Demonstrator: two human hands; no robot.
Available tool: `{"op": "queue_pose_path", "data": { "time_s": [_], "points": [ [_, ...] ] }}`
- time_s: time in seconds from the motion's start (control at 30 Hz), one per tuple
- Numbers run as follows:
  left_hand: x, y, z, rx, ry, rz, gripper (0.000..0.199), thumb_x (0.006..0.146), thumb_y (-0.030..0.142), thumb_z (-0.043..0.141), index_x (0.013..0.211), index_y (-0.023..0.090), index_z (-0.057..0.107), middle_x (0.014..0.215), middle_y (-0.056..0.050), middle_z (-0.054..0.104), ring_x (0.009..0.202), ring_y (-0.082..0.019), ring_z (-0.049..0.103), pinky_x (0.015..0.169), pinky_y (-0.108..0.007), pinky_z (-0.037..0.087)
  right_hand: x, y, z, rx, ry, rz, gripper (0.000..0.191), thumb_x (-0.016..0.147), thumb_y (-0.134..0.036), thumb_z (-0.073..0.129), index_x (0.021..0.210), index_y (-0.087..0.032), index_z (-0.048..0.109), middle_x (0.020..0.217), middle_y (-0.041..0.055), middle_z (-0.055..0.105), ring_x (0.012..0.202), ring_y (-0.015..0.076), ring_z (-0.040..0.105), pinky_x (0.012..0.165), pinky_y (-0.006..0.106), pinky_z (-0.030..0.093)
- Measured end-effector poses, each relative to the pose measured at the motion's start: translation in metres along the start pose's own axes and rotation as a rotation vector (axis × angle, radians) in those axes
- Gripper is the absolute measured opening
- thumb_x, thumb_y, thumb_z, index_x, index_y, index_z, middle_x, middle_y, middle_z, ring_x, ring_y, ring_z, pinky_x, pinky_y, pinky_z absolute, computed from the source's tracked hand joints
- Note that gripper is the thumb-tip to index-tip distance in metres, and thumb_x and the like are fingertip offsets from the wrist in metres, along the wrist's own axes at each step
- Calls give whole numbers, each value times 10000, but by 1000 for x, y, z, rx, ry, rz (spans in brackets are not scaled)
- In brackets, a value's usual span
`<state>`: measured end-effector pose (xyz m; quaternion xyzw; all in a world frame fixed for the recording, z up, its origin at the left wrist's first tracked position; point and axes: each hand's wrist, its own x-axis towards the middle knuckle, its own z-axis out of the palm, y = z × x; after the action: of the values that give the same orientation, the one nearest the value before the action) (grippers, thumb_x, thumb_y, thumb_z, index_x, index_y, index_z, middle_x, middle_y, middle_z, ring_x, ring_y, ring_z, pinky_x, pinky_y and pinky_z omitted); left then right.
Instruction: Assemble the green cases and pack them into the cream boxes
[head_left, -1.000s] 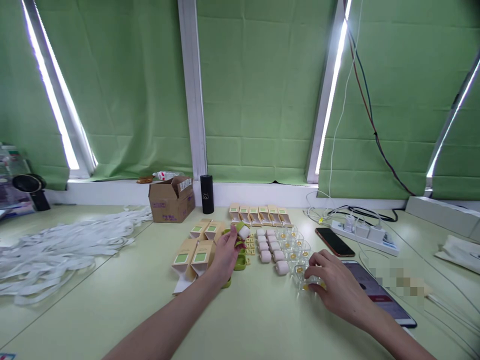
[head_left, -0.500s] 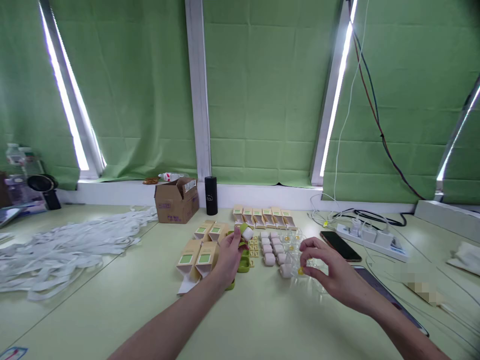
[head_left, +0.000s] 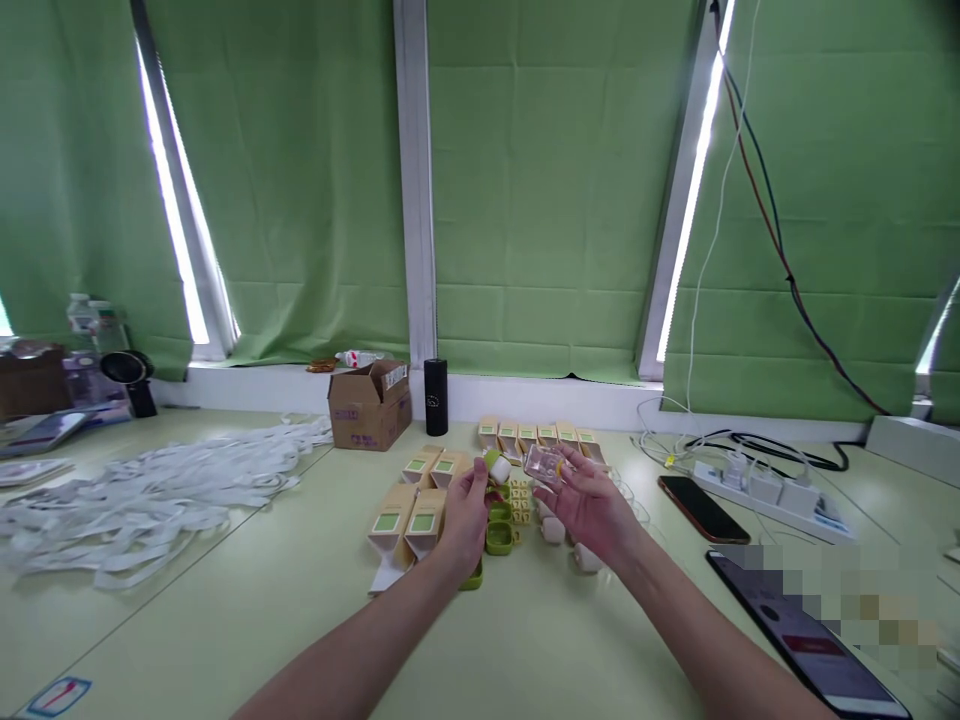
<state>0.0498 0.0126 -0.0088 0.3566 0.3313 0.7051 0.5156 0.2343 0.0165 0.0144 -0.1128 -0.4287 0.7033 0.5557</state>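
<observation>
Between the fingers of my left hand (head_left: 466, 515) is a small white piece with a green cap (head_left: 497, 467). My right hand (head_left: 589, 500) holds a clear plastic container (head_left: 544, 465) just to the right of that piece. Below my hands, green square cases (head_left: 499, 538) stand in a column beside small yellow pieces (head_left: 520, 502). Several pinkish-white pieces (head_left: 553, 530) lie partly hidden under my right hand. Beige cartons with green labels (head_left: 387, 522) stand left of my left hand.
More beige cartons (head_left: 527, 437) line the back. A brown box (head_left: 369, 408) and black cylinder (head_left: 436, 398) stand behind. White straps (head_left: 172, 490) cover the left. Phone (head_left: 703, 508), tablet (head_left: 802, 630) and power strip (head_left: 772, 498) lie right.
My right hand has moved left from the clear containers and now holds one near my left hand. My left hand still holds the white and green piece. The view has shifted slightly.
</observation>
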Motion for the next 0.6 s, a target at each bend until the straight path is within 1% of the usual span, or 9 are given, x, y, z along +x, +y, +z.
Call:
{"op": "queue_pose_path", "data": {
  "time_s": [0.03,0.1,0.13,0.2,0.3,0.37,0.47,0.6],
  "points": [
    [1,0,0,-1,4,-1,629,656,726,850,855,140,735,823,-47,712,720,-148,595,679,-283,460,1,6,-3,47,34,17,374,729,-244,913,1052,-280,729,1100,16,802,967,209,759,851,359,605],
    [1,-1,0,2,7,-1,643,643,740,847,839,140,730,826,-52,716,721,-152,599,672,-281,455,1,15,-8,95,87,37,265,777,-274,880,999,-266,734,1066,27,817,940,204,770,795,330,606],
    [1,-1,0,5,6,3,649,643,748,841,839,139,730,829,-55,720,725,-156,603,670,-281,454,0,18,-9,106,102,45,221,805,-292,860,984,-258,736,1070,39,820,931,204,773,785,327,607],
    [0,-1,0,11,4,14,657,648,754,834,851,137,737,835,-61,726,734,-164,608,673,-282,457,-2,21,-11,109,110,55,193,839,-325,834,988,-253,734,1097,57,820,931,213,777,769,329,611],
    [-1,0,0,22,6,19,652,652,739,843,879,135,747,853,-70,736,746,-172,610,688,-287,468,-6,20,-11,94,100,54,245,845,-368,837,1032,-267,716,1158,61,810,959,244,786,755,352,621],
    [0,-1,-1,25,9,25,642,657,730,847,883,137,750,863,-72,738,745,-171,609,694,-287,474,-7,19,-10,89,99,41,281,838,-380,852,1048,-269,703,1174,56,804,959,254,790,773,370,629],
    [1,-2,-2,24,21,27,619,668,725,844,860,145,747,832,-58,723,724,-159,603,682,-280,474,-8,20,-8,90,112,5,340,822,-384,879,1079,-255,697,1149,55,803,917,221,788,775,341,628],
    [2,-3,-2,13,11,14,601,714,724,815,889,153,753,824,-52,714,714,-154,615,672,-279,480,-5,27,-9,51,184,-86,455,751,-392,942,1099,-259,681,1052,41,811,847,186,774,709,287,613]
  ]
}}
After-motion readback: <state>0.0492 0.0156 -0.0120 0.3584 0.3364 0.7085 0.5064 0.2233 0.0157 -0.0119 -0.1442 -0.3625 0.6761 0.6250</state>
